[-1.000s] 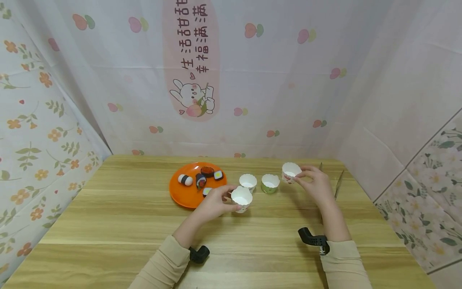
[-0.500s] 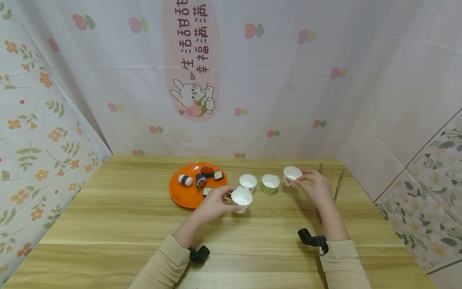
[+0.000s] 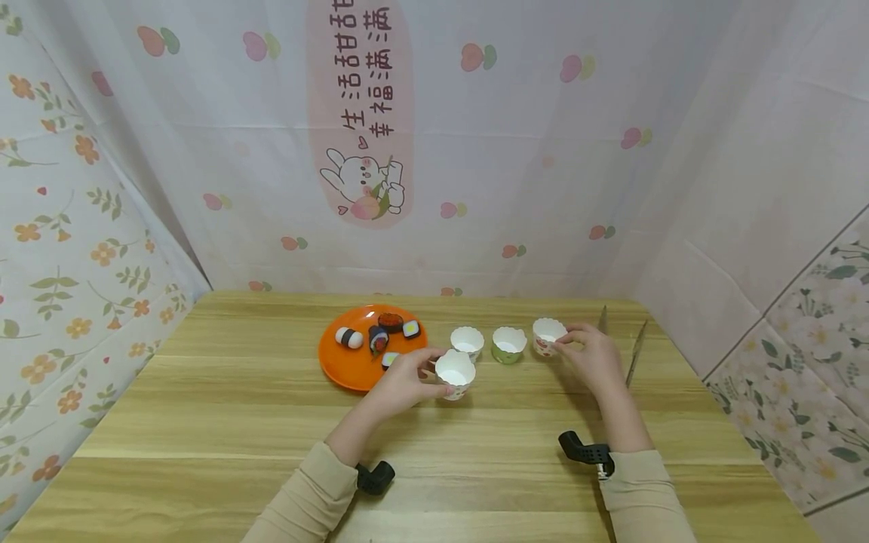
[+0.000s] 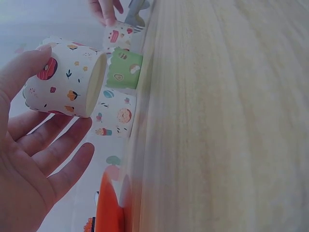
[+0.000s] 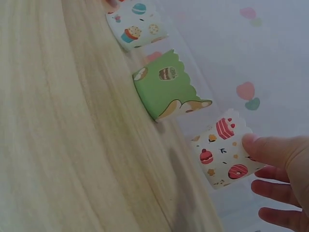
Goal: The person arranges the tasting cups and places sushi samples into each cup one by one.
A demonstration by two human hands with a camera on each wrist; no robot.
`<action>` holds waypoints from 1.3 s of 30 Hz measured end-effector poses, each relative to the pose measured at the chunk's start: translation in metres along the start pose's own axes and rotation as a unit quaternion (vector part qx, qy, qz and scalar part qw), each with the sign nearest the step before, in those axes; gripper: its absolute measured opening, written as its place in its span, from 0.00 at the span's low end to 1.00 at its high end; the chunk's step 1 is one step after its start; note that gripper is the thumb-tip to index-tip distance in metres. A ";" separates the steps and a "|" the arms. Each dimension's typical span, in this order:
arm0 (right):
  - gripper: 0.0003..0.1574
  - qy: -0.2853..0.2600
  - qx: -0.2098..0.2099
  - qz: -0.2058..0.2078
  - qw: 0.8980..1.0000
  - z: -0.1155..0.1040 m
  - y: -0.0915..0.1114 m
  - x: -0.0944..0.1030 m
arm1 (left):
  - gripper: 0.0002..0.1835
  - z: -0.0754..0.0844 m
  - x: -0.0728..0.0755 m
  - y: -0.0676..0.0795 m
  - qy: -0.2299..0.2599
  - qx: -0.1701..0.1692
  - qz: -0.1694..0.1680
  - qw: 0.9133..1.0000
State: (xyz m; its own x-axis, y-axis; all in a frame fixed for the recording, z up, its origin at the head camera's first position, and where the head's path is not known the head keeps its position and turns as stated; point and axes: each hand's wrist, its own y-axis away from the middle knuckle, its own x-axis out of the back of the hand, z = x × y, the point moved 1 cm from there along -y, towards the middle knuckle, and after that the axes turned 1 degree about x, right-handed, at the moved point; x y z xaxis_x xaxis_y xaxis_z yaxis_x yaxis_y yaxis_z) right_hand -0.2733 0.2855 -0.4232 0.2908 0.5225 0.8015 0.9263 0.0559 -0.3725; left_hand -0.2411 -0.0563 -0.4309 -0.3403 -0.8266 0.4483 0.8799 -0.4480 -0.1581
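Note:
My left hand (image 3: 400,385) pinches a white paper baking cup (image 4: 67,79) with small flower and doughnut prints, thumb on one side and fingers on the other. That cup hangs above the table, near the orange plate. My right hand (image 3: 594,358) pinches another white baking cup (image 5: 224,152), printed with red cakes, at the right end of a row. Whether its base touches the table I cannot tell. Beside it a green baking cup (image 3: 508,347) stands upright on the table. Left of the green one stands a white baking cup (image 3: 466,341) with cupcake prints, partly hidden by the left-hand cup.
An orange plate (image 3: 339,369) holds several sushi pieces (image 3: 349,337) at the back, left of the cups. Metal cutlery (image 3: 637,353) stands or lies beyond my right hand. A printed curtain (image 3: 516,173) hangs behind the wooden table (image 3: 204,407).
My right hand has lowered its cup toward the table, beside the green one. The left hand and its cup have stayed still.

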 end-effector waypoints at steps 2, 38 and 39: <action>0.13 0.002 -0.003 -0.005 1.000 0.000 0.000 -0.001 | 0.33 0.000 0.000 0.000 0.000 0.000 0.000 1.000; 0.17 0.020 -0.014 -0.046 0.999 0.003 0.004 -0.010 | 0.32 0.000 0.000 0.000 -0.003 0.000 -0.003 1.000; 0.17 0.021 -0.014 -0.047 0.999 0.003 0.003 -0.010 | 0.32 0.000 0.000 0.000 -0.005 0.001 -0.003 1.000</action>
State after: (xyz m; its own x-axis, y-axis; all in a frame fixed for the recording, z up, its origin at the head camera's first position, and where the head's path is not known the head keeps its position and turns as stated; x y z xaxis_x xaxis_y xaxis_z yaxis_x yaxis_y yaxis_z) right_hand -0.2737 0.2833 -0.4335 0.2113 0.4803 0.8513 0.9562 0.0791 -0.2819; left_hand -0.2413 -0.0563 -0.4307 -0.3415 -0.8207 0.4581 0.8786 -0.4519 -0.1546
